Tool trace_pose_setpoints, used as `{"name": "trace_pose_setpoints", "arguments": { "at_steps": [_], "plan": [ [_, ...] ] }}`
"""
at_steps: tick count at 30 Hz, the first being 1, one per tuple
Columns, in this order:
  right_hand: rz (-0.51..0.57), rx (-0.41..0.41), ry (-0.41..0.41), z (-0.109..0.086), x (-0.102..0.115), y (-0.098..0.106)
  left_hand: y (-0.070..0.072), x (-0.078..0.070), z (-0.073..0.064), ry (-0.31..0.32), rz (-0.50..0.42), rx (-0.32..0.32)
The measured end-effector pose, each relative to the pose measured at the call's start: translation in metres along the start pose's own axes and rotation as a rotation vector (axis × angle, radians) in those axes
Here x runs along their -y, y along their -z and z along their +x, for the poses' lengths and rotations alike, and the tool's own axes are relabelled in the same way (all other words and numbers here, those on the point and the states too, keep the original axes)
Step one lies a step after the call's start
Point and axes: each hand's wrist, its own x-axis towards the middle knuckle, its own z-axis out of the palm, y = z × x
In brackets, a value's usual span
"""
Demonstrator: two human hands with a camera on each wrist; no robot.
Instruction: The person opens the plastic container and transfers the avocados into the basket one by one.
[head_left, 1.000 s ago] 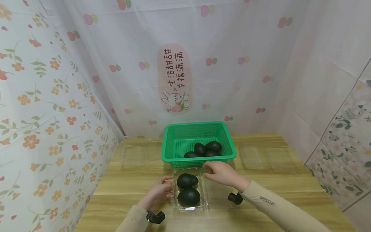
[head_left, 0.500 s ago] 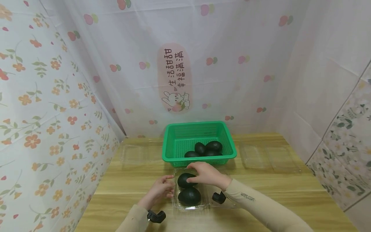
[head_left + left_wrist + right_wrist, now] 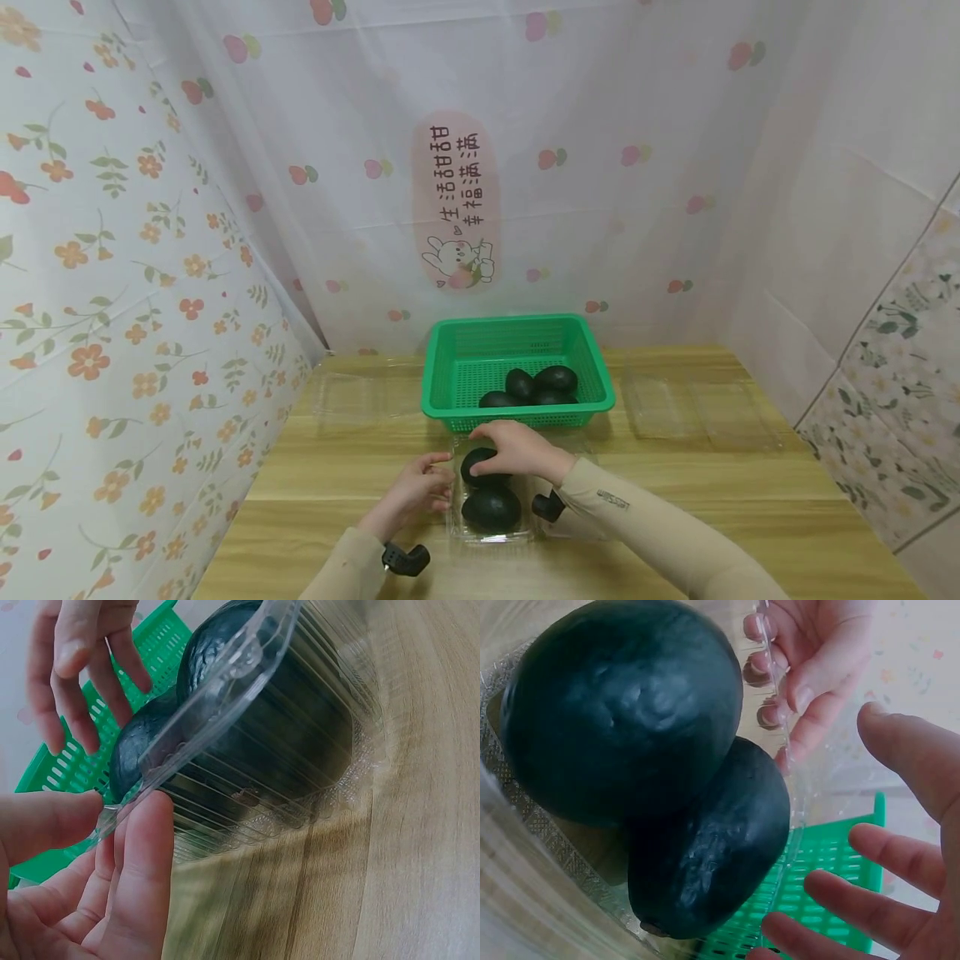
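Note:
A clear plastic clamshell box (image 3: 491, 538) stands on the table with two dark avocados in it, the near one (image 3: 492, 509) and the far one (image 3: 474, 468). At the box's left side, my left hand (image 3: 414, 493) pinches the rim between thumb and finger, as the left wrist view shows. My right hand (image 3: 519, 452) is over the far avocado, overlapping it in the head view. In the right wrist view this right hand (image 3: 885, 885) has its fingers spread and holds nothing; a gap shows between them and the avocados.
Behind the box sits a green basket (image 3: 517, 413) with several more avocados (image 3: 556, 379) in it. Clear plastic boxes (image 3: 660, 408) lie at the back right, and another clear box (image 3: 348, 396) at the back left. A floral curtain (image 3: 150, 333) borders the table.
My right hand has moved left from beside the box's far right corner to over the far avocado. The left hand has stayed at the rim.

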Motion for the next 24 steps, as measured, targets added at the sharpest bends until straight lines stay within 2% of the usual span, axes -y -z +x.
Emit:
{"name": "trace_pose_setpoints", "arguments": {
  "at_steps": [9, 24],
  "plan": [
    [-0.056, 0.041, -0.029, 0.008, -0.003, -0.007, 0.002, 0.001, 0.001, -0.013, 0.008, 0.008],
    [-0.076, 0.082, -0.062, 0.014, -0.006, -0.02, 0.001, 0.001, 0.0, -0.013, 0.006, -0.005]
  ]
}}
